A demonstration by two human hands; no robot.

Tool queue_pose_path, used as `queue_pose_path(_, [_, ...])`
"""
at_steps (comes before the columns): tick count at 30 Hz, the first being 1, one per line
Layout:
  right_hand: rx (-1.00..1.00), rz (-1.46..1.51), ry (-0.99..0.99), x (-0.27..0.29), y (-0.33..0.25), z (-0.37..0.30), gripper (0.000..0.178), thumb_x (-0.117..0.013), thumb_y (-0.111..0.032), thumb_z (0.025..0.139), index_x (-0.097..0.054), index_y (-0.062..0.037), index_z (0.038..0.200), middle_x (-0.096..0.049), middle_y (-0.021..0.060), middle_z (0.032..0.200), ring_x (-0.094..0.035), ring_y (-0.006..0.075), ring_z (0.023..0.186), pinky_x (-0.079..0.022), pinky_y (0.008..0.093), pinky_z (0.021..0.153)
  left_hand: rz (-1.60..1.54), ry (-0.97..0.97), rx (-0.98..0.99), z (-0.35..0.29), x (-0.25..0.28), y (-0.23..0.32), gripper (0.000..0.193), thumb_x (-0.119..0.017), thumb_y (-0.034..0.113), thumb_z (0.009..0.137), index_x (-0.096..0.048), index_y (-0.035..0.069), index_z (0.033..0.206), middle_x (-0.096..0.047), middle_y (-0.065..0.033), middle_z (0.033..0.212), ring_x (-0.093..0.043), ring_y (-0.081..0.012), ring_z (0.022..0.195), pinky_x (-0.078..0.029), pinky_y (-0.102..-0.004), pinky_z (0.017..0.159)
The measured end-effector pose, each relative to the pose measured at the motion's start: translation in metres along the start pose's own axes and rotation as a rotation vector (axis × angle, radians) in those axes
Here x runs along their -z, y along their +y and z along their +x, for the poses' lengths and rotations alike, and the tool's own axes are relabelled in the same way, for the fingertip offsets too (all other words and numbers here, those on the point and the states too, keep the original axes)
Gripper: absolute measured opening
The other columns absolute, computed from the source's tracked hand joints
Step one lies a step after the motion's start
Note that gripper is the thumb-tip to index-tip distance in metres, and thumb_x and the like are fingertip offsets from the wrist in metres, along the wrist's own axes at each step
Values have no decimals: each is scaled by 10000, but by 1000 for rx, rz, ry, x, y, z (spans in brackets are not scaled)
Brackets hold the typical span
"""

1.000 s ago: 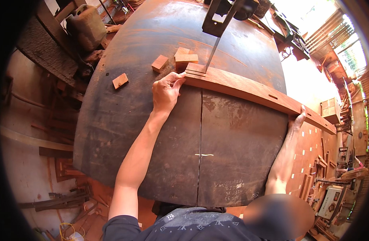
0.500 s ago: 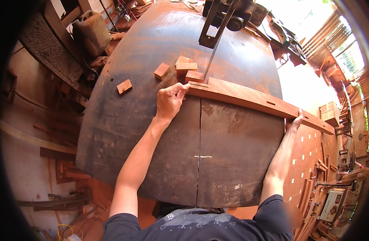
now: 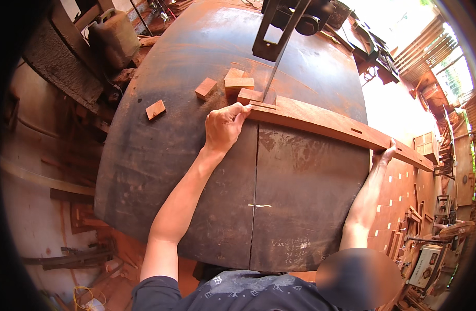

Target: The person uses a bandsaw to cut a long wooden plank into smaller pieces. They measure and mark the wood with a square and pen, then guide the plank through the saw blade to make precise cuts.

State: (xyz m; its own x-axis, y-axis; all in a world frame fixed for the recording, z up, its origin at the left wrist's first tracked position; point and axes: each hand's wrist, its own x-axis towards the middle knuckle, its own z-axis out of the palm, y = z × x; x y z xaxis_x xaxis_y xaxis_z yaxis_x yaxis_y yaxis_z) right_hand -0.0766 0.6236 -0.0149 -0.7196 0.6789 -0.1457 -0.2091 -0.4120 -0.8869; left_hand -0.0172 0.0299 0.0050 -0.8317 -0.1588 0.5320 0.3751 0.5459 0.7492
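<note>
A long reddish wooden beam (image 3: 321,120) with slots in its near face lies across the dark metal saw table (image 3: 207,207). Its left end is stepped down thinner, right beside the thin band saw blade (image 3: 272,79). My left hand (image 3: 225,127) pinches that left end between thumb and fingers. Farther right, at the table's edge, my right hand (image 3: 385,153) grips the beam, its thumb on top and the other fingers mostly hidden. A small wood block (image 3: 249,95) lies just behind the stepped end, left of the blade.
Several offcuts, among them a reddish block (image 3: 205,88) and a smaller one (image 3: 155,110), lie left of the blade. The blade guide (image 3: 271,49) hangs above. A jerrycan (image 3: 115,39) stands far left. Beyond the right edge are a wooden box (image 3: 427,147) and lumber.
The beam has slid a little to the right past the blade, and both my hands have moved along with it. The view has shifted slightly.
</note>
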Motion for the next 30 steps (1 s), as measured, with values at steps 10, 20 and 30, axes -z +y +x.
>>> queue_pose_path(10, [6, -14, 11, 0, 0, -3, 456, -526, -387, 1010, -615, -24, 1271, -698, 133, 1233, -690, 297, 1151, -603, 460, 932, 23, 4, -1, 0, -2, -4, 88, -814, 200, 930, -772, 128, 905, -729, -127, 770, -694, -346, 647, -499, -389, 546])
queue_pose_path(20, [43, -12, -16, 11, 1, 8, 427, -572, -377, 998, -609, -52, 1272, -696, 125, 1218, -697, 298, 1120, -612, 462, 894, 8, 1, 4, 1, -2, -5, 92, -833, 173, 910, -764, 117, 884, -734, -114, 753, -702, -312, 623, -498, -374, 539])
queue_pose_path(30, [59, -33, 6, 5, -1, -3, 435, -557, -373, 1005, -603, -33, 1273, -692, 140, 1212, -689, 313, 1129, -603, 474, 922, -23, -19, 79, 1, -3, -3, 105, -832, 162, 911, -750, 107, 876, -741, -113, 753, -707, -304, 623, -509, -372, 549])
